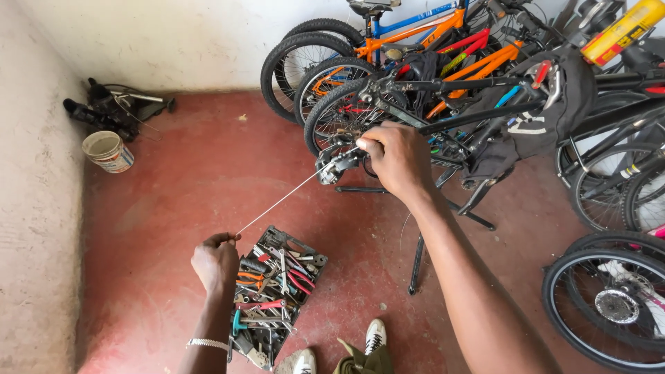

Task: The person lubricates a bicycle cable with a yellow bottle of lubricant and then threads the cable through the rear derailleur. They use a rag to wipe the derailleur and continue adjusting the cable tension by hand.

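Left hand (216,261) at seven o'clock, grip pinched on the end of a thin silver steel cable (277,203), pulled taut toward one o'clock. Right hand (398,161) near centre, grip clenched on the grey metal derailleur (334,165) where the cable enters. Below the left hand, black tray of assorted hand tools (277,298) on the red floor (173,208). White paint tin (107,150) at nine o'clock. Parked bicycles (429,62) at one o'clock.

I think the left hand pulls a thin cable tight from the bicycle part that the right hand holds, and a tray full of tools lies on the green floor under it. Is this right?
Not quite: the floor is red, not green, as the head view shows. The rest holds. The left hand pinches the thin cable, which runs taut to the bicycle part under the right hand, and the tray of tools lies on that floor.
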